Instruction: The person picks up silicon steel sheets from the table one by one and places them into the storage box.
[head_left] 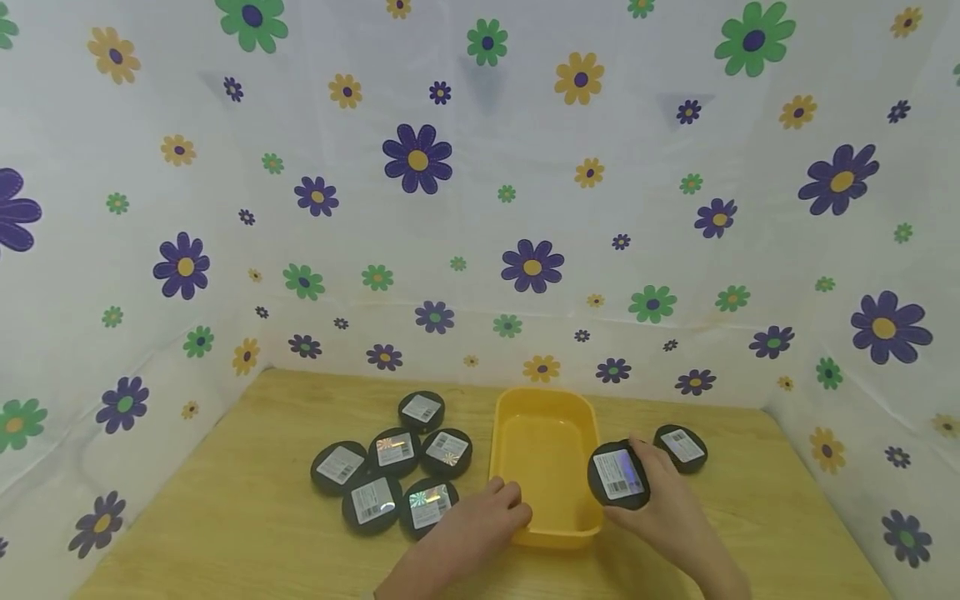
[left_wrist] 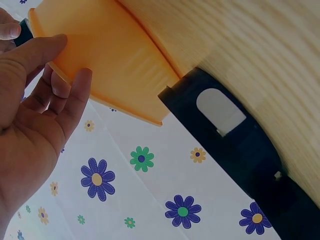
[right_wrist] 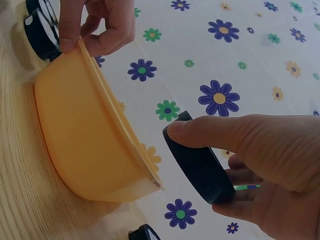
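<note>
A yellow plastic tub [head_left: 546, 467] with rounded corners stands on the table. My left hand [head_left: 487, 517] grips its near left rim; the left wrist view shows the thumb against the outer wall [left_wrist: 105, 55] and fingers curled over the edge. In my right hand [head_left: 669, 504] is a flat, round black container [head_left: 617, 475] with a white label, pinched between thumb and fingers by its sides. The right wrist view has this container [right_wrist: 197, 162] tilted, raised beside the tub's rim and apart from it.
Several similar black containers [head_left: 372, 502] with white labels lie grouped on the table left of the tub. One more black container [head_left: 682, 448] lies to the right, beyond my right hand. White flower-printed cloth [head_left: 465, 233] walls the back and sides of the wooden table [head_left: 247, 492].
</note>
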